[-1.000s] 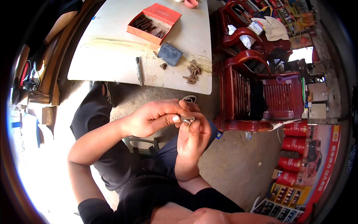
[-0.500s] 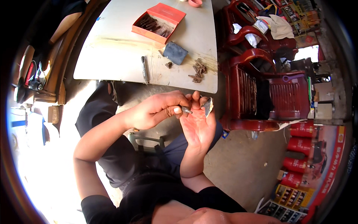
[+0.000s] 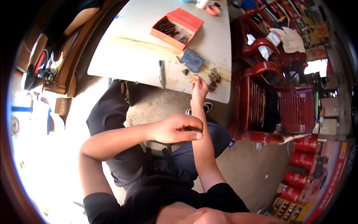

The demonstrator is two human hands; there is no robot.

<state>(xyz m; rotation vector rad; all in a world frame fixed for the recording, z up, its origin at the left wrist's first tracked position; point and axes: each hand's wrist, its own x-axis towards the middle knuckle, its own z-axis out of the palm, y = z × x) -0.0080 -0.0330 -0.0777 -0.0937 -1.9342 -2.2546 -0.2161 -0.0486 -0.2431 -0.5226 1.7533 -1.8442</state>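
Right hand (image 3: 198, 86) stretched out to the near edge of the bench (image 3: 130, 56), fingers pinched on a small tan piece (image 3: 193, 78) right at the edge, just beside the pile of brown bits (image 3: 214, 77). Left hand (image 3: 175, 128) held over the lap, fingers curled closed around something small and dark; can't tell what. Dark blue pad (image 3: 192, 60), metal tool (image 3: 161, 73) and open orange box (image 3: 176, 28) lie further in.

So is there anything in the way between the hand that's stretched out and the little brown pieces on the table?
Nothing visible. The right hand already reaches the table edge, fingertips on a small tan piece. The pile of brown pieces lies just beside it, with only bare tabletop between.
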